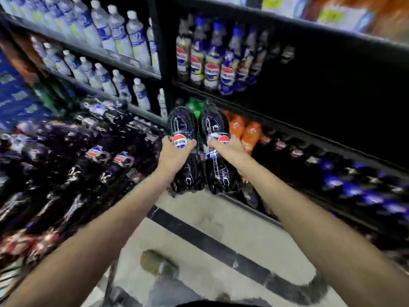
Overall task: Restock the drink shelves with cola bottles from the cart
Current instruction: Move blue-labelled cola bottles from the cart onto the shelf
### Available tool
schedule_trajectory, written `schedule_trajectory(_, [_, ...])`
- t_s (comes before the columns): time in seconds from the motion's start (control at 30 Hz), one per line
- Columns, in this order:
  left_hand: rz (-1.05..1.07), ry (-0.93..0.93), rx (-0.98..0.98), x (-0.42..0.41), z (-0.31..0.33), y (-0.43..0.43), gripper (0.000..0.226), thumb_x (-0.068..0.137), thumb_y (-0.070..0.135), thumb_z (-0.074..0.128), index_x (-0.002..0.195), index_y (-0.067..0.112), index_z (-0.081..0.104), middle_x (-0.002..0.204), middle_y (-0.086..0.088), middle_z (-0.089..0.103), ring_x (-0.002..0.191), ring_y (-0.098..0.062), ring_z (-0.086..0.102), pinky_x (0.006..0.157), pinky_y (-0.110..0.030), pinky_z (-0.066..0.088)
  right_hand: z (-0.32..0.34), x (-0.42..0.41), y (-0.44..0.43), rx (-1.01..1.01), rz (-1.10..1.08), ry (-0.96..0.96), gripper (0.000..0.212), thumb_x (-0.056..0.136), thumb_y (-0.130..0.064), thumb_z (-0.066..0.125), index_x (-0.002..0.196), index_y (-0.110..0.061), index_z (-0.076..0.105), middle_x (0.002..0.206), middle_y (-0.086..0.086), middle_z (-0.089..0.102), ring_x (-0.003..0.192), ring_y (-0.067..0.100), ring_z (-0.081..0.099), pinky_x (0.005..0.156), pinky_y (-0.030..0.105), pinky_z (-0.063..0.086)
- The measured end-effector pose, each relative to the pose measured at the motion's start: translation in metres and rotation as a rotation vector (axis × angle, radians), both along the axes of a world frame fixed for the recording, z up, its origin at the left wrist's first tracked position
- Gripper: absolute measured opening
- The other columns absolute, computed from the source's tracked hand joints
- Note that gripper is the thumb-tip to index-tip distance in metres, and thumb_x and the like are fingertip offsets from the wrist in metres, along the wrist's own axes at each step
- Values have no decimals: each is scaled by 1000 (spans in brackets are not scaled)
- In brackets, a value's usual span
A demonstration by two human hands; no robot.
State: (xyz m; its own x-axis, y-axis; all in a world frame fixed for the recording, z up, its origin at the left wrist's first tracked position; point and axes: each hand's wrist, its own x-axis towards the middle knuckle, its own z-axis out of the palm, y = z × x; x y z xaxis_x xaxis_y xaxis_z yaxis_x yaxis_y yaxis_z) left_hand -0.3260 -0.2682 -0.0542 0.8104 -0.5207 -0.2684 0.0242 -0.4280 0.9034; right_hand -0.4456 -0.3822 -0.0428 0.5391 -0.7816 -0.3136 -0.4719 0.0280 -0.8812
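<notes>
Carrying: 2 cola bottles are being held out side by side in front of the shelving, 1 per hand. The left cola bottle [183,125] and right cola bottle [213,126] are almost touching.
Long axis: both are pointing caps up and away toward the shelves, bases nearer the person, each roughly continuing the line of its forearm.
Left hand [174,159]: is gripping the left cola bottle at the label band, fingers curled round its body and thumb lying beside the round logo.
Right hand [231,151]: is gripping the right cola bottle at the same height, thumb pointing toward the other bottle.
Bearing: the lower shelf [261,212] is lying ahead and to the right, so the right hand is the nearer of the 2.
Neighbours: orange bottles [251,134] are standing just beside the right cola bottle, and a green bottle [195,106] is showing between the 2 caps. Blurred dark bottles [296,152] are running on to the right.
Judgement: neither bottle is resting on a shelf yet, and both are looking ready to be pushed forward base first.
Left side: a mass of dark bottles [95,154] is lying there; whether it is the cart load or a display cannot be told.
</notes>
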Motion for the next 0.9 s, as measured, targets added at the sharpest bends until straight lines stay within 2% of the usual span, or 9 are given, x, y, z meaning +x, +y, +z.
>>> schedule_trajectory(0.13, [-153,82,34,-98,-26,-47,74,78,47,74,131,9,40,119,-7,56,107,-25,56,91,-31,43,-15,-109,-27,22,-164,65,73,62,-51,68,119,-7,56,107,4,65,93,18,60,84,31,48])
schedule_trajectory(0.23, [-263,120,52,-160,-39,-77,73,78,41,75,133,7,40,120,-9,58,106,-25,58,93,-31,45,-28,-179,-44,59,-256,111,87,50,-59,62,117,-3,60,113,15,66,91,21,59,89,37,49])
schedule_trajectory(0.33, [-352,185,59,-204,-56,-105,69,77,34,78,130,5,43,122,-11,59,109,-26,58,99,-38,46,-44,-233,-59,104,-358,143,68,65,-49,72,118,-9,57,112,9,67,99,24,64,86,34,51])
schedule_trajectory(0.4, [-413,194,77,-223,-68,-122,69,77,32,78,129,6,41,117,-7,59,105,-23,58,94,-34,47,-59,-260,-71,117,-407,148,56,71,-42,75,114,-12,57,104,4,67,94,20,65,80,30,50])
schedule_trajectory(0.53, [-545,216,137,-247,-99,-163,71,75,31,79,131,11,39,108,-1,61,95,-18,61,90,-34,48,-87,-297,-96,133,-458,191,52,70,-39,77,113,-13,62,103,3,69,95,19,65,83,29,51])
schedule_trajectory(0.63, [-632,161,195,-255,-123,-199,61,74,33,78,119,22,38,90,16,53,77,0,52,72,-21,41,-110,-311,-121,141,-479,243,58,69,-37,79,117,-13,59,108,4,67,100,20,63,92,34,50])
schedule_trajectory(0.67, [-658,153,206,-256,-131,-210,58,74,32,78,115,23,39,89,17,53,77,-1,53,68,-19,40,-118,-313,-129,146,-483,246,58,69,-36,79,118,-13,58,108,4,67,100,20,63,92,33,50])
schedule_trajectory(0.8, [-715,153,254,-260,-168,-252,70,74,34,77,129,15,39,108,3,61,98,-18,59,85,-29,45,-156,-315,-167,170,-523,251,61,68,-34,81,118,-10,56,107,4,67,97,20,63,83,28,48])
schedule_trajectory(0.9, [-709,119,253,-260,-202,-282,72,76,36,75,133,15,35,99,11,57,89,-9,58,77,-23,42,-187,-312,-197,146,-527,237,57,69,-31,82,116,-12,55,105,3,67,95,18,63,81,26,46])
